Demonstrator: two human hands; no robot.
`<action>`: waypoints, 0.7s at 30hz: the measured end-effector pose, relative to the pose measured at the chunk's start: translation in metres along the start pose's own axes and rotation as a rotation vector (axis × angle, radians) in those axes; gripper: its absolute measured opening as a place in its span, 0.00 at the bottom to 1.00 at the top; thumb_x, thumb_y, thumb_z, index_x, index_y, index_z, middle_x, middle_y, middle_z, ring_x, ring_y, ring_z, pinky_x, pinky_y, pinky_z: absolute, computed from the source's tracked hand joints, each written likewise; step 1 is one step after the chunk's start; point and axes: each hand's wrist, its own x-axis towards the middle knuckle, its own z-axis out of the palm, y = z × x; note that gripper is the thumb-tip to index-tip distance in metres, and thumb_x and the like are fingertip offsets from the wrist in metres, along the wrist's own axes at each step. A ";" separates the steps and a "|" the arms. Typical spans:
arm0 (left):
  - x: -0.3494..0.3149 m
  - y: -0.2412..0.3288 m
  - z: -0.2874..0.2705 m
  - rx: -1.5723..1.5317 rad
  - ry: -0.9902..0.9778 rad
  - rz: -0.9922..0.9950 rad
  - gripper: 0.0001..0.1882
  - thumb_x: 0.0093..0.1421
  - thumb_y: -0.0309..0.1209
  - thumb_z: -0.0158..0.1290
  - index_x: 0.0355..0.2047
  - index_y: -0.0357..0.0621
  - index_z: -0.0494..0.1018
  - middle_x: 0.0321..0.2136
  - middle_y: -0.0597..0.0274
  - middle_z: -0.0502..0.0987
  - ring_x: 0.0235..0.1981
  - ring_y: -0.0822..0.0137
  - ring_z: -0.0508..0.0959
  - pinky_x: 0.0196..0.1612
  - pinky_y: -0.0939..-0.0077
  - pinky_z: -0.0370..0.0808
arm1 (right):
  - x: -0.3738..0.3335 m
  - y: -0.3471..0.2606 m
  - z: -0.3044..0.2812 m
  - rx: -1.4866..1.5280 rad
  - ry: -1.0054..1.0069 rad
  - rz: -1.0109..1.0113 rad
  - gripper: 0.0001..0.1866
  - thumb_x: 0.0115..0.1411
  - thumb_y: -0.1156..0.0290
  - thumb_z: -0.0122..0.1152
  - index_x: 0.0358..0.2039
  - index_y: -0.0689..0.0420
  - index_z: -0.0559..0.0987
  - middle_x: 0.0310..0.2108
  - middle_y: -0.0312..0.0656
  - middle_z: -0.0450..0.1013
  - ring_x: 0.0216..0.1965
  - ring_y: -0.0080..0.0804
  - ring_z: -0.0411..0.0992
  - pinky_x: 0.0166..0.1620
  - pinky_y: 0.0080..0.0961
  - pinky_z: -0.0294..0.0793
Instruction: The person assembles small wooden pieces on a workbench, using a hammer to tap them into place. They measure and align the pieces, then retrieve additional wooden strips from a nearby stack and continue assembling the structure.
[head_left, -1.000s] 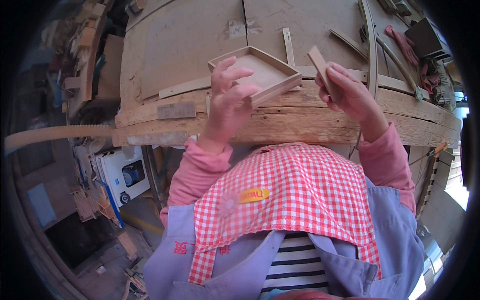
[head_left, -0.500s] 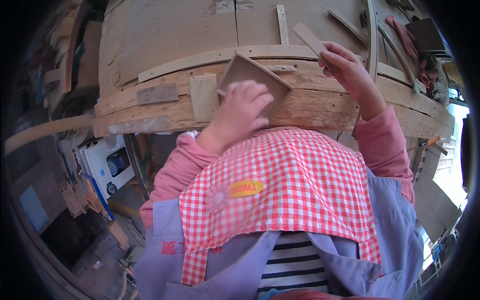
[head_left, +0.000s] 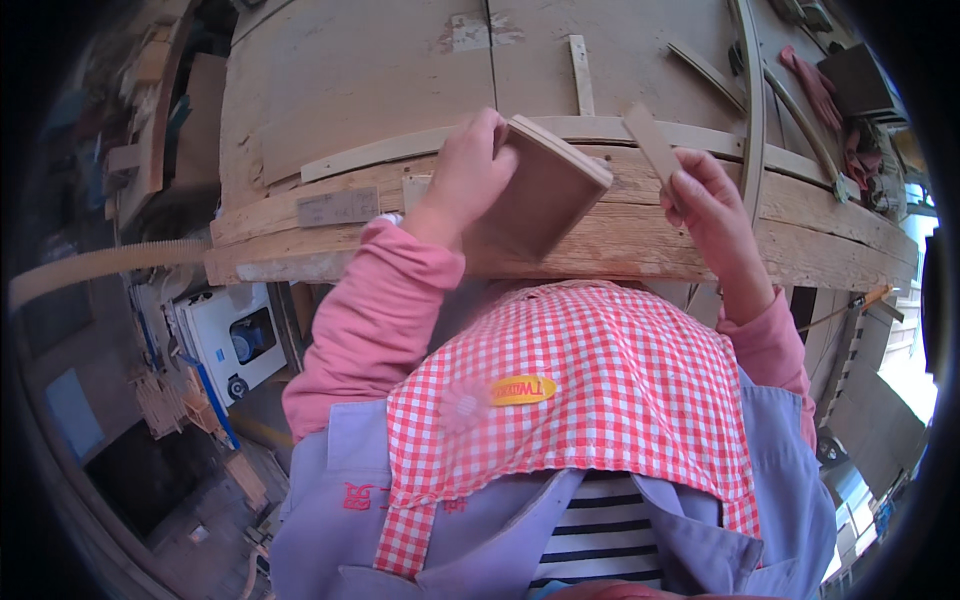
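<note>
My left hand point(head_left: 466, 175) is closed around the upper left edge of a shallow wooden box point(head_left: 535, 195). The box is tilted up at the front edge of the workbench, its pale rim along the far side. To the right, my right hand point(head_left: 712, 205) pinches a thin flat wooden strip point(head_left: 652, 142) between thumb and fingers. The strip points up and away, apart from the box. Part of a pale board point(head_left: 414, 188) shows behind my left wrist, the rest of it hidden.
A small grey-brown block point(head_left: 338, 207) lies on the timber front of the workbench point(head_left: 640, 240). Long battens point(head_left: 380, 152) run across the top. At the far right are a pink glove point(head_left: 808, 85) and a dark box point(head_left: 860, 85). A white machine point(head_left: 235, 340) stands lower left.
My left hand has gone from inside the box to its upper left edge, and the box is now tipped up. My right hand still holds the strip. The whole view has shifted slightly.
</note>
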 end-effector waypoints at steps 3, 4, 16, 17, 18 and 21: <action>-0.019 -0.002 0.015 -0.499 0.011 -0.279 0.13 0.55 0.30 0.52 0.38 0.35 0.68 0.31 0.58 0.76 0.32 0.68 0.75 0.37 0.72 0.71 | 0.003 0.020 0.012 -0.049 -0.005 0.007 0.15 0.64 0.68 0.53 0.50 0.59 0.71 0.31 0.30 0.69 0.32 0.15 0.66 0.35 0.13 0.64; -0.022 -0.003 0.018 -0.578 -0.010 -0.314 0.17 0.56 0.30 0.52 0.43 0.32 0.67 0.35 0.61 0.75 0.37 0.74 0.73 0.40 0.75 0.71 | 0.004 0.025 0.016 -0.090 -0.020 0.003 0.15 0.64 0.68 0.53 0.49 0.59 0.71 0.31 0.30 0.69 0.33 0.14 0.66 0.35 0.13 0.64; -0.051 0.026 0.016 -1.046 -0.128 -0.223 0.20 0.59 0.23 0.51 0.52 0.34 0.64 0.45 0.59 0.73 0.47 0.72 0.71 0.50 0.76 0.69 | 0.010 0.035 0.048 -0.693 0.089 -0.324 0.08 0.62 0.74 0.53 0.42 0.59 0.73 0.42 0.39 0.68 0.49 0.28 0.64 0.53 0.23 0.62; -0.052 0.028 0.015 -1.030 -0.138 -0.210 0.21 0.59 0.23 0.52 0.52 0.35 0.64 0.46 0.59 0.72 0.48 0.71 0.71 0.51 0.76 0.68 | 0.010 0.036 0.050 -0.717 0.098 -0.382 0.08 0.62 0.75 0.53 0.42 0.59 0.73 0.43 0.40 0.68 0.50 0.31 0.63 0.54 0.24 0.62; -0.054 0.030 0.014 -1.019 -0.145 -0.184 0.21 0.58 0.23 0.52 0.53 0.35 0.63 0.47 0.59 0.72 0.49 0.71 0.71 0.52 0.76 0.68 | 0.010 0.037 0.051 -0.754 0.104 -0.444 0.08 0.62 0.75 0.53 0.42 0.58 0.73 0.43 0.41 0.68 0.50 0.33 0.63 0.54 0.25 0.61; -0.057 0.035 0.013 -1.049 -0.148 -0.154 0.23 0.57 0.21 0.52 0.53 0.35 0.63 0.48 0.58 0.71 0.51 0.70 0.70 0.54 0.75 0.66 | 0.009 0.039 0.056 -0.799 0.134 -0.526 0.08 0.60 0.77 0.54 0.41 0.59 0.74 0.42 0.42 0.68 0.50 0.35 0.63 0.54 0.27 0.62</action>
